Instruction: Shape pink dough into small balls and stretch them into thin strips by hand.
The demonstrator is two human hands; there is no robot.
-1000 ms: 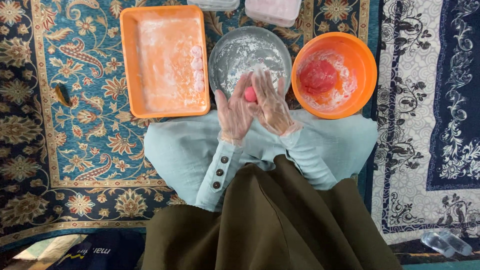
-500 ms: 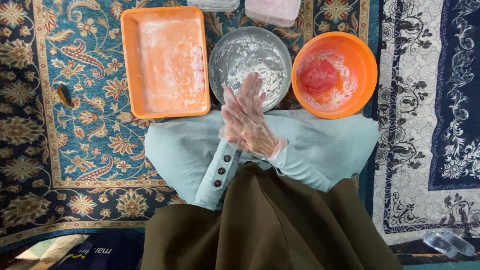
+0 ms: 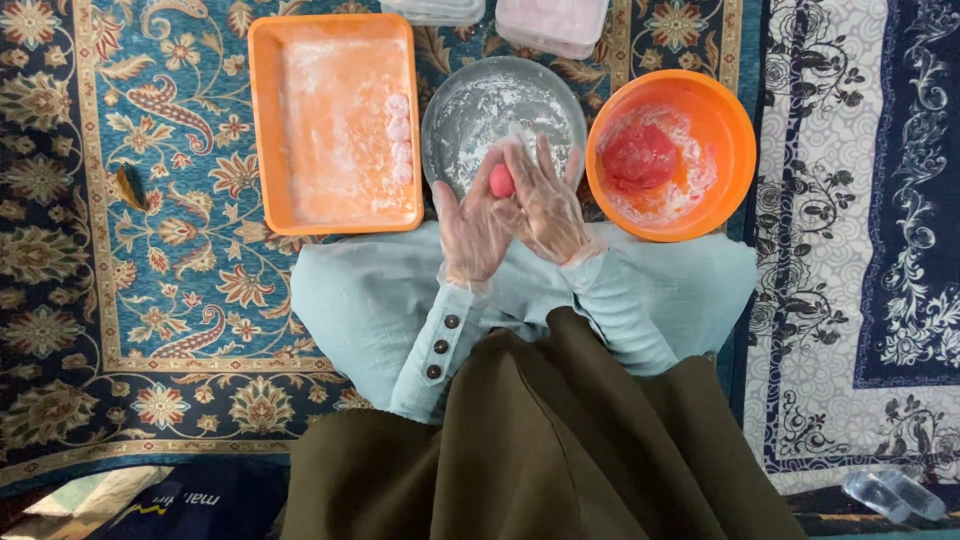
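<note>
Right now a small pink dough ball [image 3: 501, 181] sits pressed between both gloved palms, just over the 6 o'clock rim of the round grey metal pan dusted with white flour [image 3: 470, 100]. Left hand [image 3: 472, 228] cups it from the 9 o'clock side, right hand [image 3: 548, 205] from 3 o'clock; both grips half-closed around the ball, fingers straight, thin clear gloves on.

Judgement: a rolling/shaping step. To do it well, keep palms flat and pressure light and even, circle the hands so the ball rounds without flattening, and stay over the floured pan so crumbs drop there.

At 3 o'clock of the pan, touching or nearly so, a round orange plastic bowl [image 3: 735, 120] with a red dough lump [image 3: 640, 157] and flour. At 9 o'clock, a rectangular orange plastic tray [image 3: 262, 120], floured, with a column of pale pink finished balls [image 3: 399, 140] along its right edge. Two lidded plastic boxes [image 3: 550, 20] at 12 o'clock, partly cut off. All on a blue floral patterned carpet [image 3: 150, 300]; pale blue sleeves [image 3: 430, 340] and olive skirt at 6 o'clock.
</note>
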